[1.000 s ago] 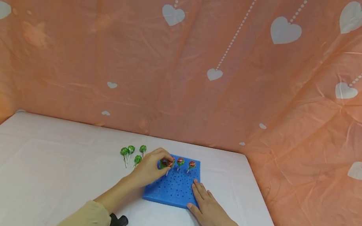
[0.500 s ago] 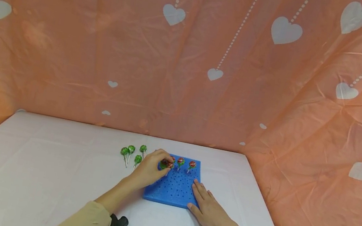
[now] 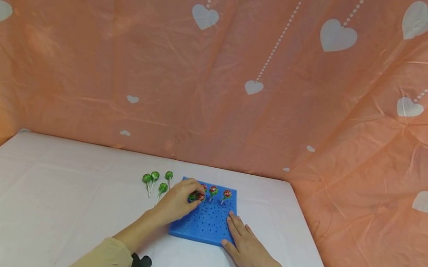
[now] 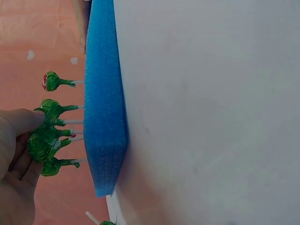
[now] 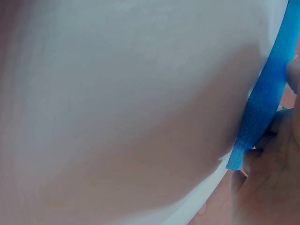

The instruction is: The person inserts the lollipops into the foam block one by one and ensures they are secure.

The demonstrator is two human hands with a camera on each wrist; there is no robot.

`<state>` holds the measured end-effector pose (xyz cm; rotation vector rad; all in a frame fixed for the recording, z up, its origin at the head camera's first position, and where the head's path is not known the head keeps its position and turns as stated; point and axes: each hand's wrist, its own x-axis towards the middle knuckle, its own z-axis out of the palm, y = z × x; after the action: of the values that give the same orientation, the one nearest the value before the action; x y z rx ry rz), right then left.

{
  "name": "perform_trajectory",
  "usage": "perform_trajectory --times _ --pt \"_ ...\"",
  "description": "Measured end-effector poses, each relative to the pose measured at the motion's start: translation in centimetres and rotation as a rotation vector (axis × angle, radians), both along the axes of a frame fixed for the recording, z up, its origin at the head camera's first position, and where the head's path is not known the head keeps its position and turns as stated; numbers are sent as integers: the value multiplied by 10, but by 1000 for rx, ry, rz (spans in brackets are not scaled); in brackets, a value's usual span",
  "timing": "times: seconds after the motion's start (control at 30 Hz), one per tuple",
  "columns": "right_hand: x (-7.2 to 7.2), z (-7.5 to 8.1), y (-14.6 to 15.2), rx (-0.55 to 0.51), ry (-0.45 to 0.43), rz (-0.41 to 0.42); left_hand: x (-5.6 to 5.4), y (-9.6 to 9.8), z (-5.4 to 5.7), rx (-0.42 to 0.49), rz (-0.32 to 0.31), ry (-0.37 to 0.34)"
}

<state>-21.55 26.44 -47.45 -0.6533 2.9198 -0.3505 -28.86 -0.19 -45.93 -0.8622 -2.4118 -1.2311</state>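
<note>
My left hand (image 3: pixel 177 200) pinches a lollipop (image 3: pixel 201 196) at the back left of a blue foam board (image 3: pixel 202 228). Its wrapper is green and red, and the fingers partly cover it. In the left wrist view, the thumb lies against green-wrapped lollipop heads (image 4: pixel 42 146) bunched together, their white sticks meeting the foam. Farther right along the board's back stand lollipops, one in the middle (image 3: pixel 213 190) and one near the right side (image 3: pixel 227 194). My right hand (image 3: pixel 247 248) rests with fairly straight fingers on the board's right edge.
Left of the board, several loose green lollipops (image 3: pixel 147 178) lie on the white tablecloth (image 3: pixel 58 202). Behind the table hangs an orange curtain (image 3: pixel 216 119) printed with white hearts. Black cameras (image 3: pixel 141 264) sit on both wrists.
The left hand dips very slightly, its fingers a little lower over the board's back left corner, still pinching the lollipop. The right hand has stayed in place.
</note>
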Motion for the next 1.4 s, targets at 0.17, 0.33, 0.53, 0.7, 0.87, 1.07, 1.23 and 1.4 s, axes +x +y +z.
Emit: perform_trajectory --times 0.17,0.33,0.53,0.7,0.87,1.07,1.23,1.4 --pt "0 1 0 -4 -6 -2 2 1 2 -38 19 -3" --pt "1 1 -1 -6 -4 -1 2 2 2 -73 33 0" --pt "1 2 -1 -10 -7 1 2 2 1 -84 30 3" --pt "1 2 -1 -12 -12 -1 2 1 1 -80 24 7" --pt "2 2 -1 -18 -11 -2 1 0 0 -67 3 12" --pt "2 0 0 -18 -6 2 1 -3 1 -55 3 -5" --pt "2 -1 1 -9 -8 -1 0 -9 7 -54 36 -28" --pt "2 1 1 -18 -11 0 -2 -21 13 -35 73 -65"
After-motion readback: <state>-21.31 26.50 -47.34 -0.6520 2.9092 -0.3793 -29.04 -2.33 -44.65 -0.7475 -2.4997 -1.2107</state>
